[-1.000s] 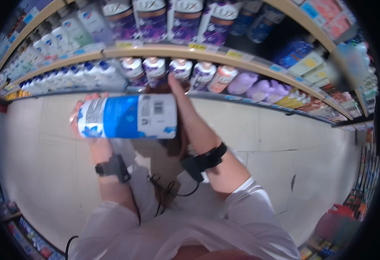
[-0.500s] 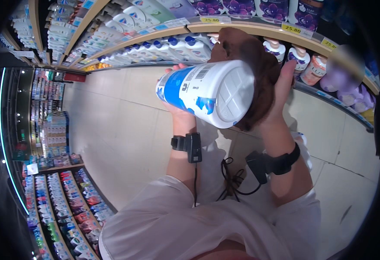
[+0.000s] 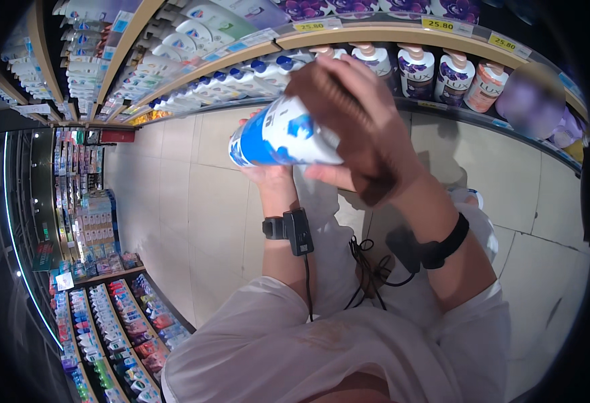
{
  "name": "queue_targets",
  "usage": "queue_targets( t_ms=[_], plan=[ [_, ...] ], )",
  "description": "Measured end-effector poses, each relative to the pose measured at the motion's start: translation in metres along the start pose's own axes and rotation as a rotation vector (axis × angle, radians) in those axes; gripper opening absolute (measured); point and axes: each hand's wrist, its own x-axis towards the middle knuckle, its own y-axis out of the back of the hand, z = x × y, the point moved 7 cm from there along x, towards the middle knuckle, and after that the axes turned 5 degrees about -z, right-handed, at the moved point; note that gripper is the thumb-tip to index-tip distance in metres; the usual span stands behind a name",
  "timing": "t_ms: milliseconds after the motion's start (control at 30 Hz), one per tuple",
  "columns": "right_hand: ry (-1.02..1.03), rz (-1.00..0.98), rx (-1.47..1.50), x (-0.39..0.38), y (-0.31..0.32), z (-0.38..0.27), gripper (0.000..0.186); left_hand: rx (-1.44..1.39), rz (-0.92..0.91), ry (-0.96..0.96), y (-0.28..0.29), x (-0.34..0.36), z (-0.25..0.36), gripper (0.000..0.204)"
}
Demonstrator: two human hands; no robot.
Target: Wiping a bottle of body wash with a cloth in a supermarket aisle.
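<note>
A white and blue plastic bottle [image 3: 278, 140] lies tilted on its side in front of me, its base toward the right. My left hand [image 3: 267, 173] holds it from below near the left end, with fingertips showing behind it. Over the base end lies a brown cloth [image 3: 330, 104], which covers most of the bottom. My right hand [image 3: 390, 131] is wrapped round that cloth and presses it to the bottle, thumb below and fingers above. A black strap with a small box sits on each wrist.
Ahead, a shelf [image 3: 349, 35] carries rows of pump bottles, with white bottles [image 3: 417, 70] on its lower level. Purple bottles [image 3: 533, 107] stand at the right. More stocked shelves [image 3: 117, 336] are at lower left. Black cables [image 3: 369, 265] hang between my arms above the tiled floor [image 3: 167, 201].
My right hand has brought the cloth over the bottle's base, which showed bare before. The bottle has shifted slightly left and its base has turned away from view.
</note>
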Motion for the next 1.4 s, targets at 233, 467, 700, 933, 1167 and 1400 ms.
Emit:
queue_targets(
  t_ms=[233, 467, 700, 933, 1167, 1400],
  plan=[
    [-0.119, 0.052, 0.128, -0.003, 0.006, 0.001, 0.094, -0.146, -0.059, 0.056, -0.005, 0.001, -0.008, 0.038],
    [0.284, -0.008, -0.286, -0.001, 0.008, -0.018, 0.073, 0.118, 0.009, -0.060, -0.017, -0.003, -0.004, 0.037],
    [-0.140, 0.126, 0.300, -0.004, 0.011, 0.008, 0.069, -0.031, -0.012, -0.015, -0.022, -0.002, -0.001, 0.034],
    [-0.131, 0.034, 0.219, -0.010, 0.007, 0.014, 0.056, -0.044, -0.055, -0.091, -0.032, -0.004, 0.008, 0.037],
    [-1.385, -0.009, 1.271, -0.086, -0.060, 0.062, 0.049, 0.332, -0.421, -0.216, -0.077, -0.012, 0.034, 0.052],
    [-1.135, 0.261, 1.159, -0.089, -0.074, 0.068, 0.051, -0.098, 0.136, -0.122, -0.065, -0.019, -0.018, 0.067]
  ],
)
